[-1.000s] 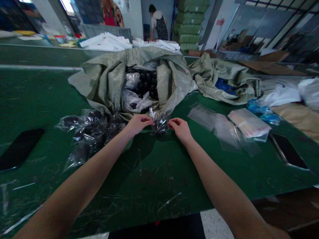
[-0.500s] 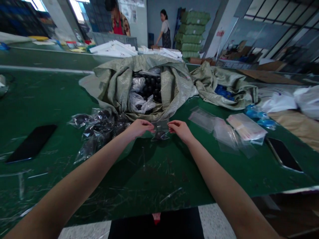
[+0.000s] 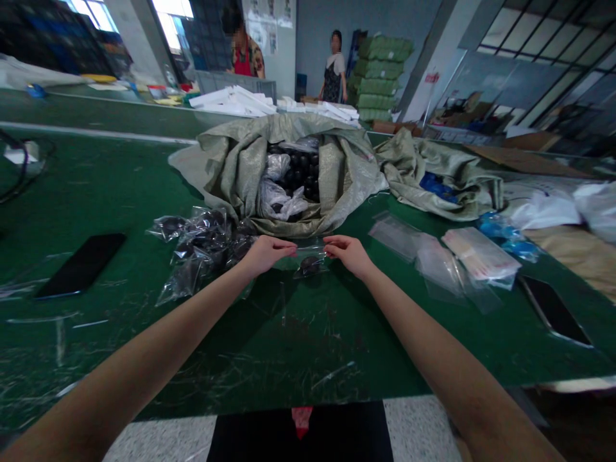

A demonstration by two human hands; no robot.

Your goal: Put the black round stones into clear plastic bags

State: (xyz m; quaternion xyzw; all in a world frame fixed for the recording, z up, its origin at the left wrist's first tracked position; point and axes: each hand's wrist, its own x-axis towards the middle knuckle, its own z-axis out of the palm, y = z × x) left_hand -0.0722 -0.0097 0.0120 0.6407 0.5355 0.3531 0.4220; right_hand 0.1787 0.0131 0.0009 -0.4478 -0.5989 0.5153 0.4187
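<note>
A small clear plastic bag (image 3: 310,262) with a dark round object inside is stretched between my hands, close to the green tabletop. My left hand (image 3: 269,253) pinches its upper left corner. At the upper right corner, the fingers of my right hand (image 3: 350,253) are closed on the same bag. Beyond them, a large woven sack (image 3: 344,173) lies with its mouth toward me, showing many black round objects (image 3: 301,172) and crumpled plastic. Left of my left hand is a pile of filled clear bags (image 3: 202,240). Flat clear bags (image 3: 437,263) lie to the right.
Phones lie at the left (image 3: 81,264) and right (image 3: 556,311). A second woven sack (image 3: 423,157) holds blue items. White strips (image 3: 235,101) are heaped on the far table. Two people (image 3: 246,54) stand behind it, near stacked green bundles (image 3: 382,67).
The bag's top edge has come down and looks flatter, with my hands still at its corners. My view has shifted slightly left. One person in the background has turned and stands upright.
</note>
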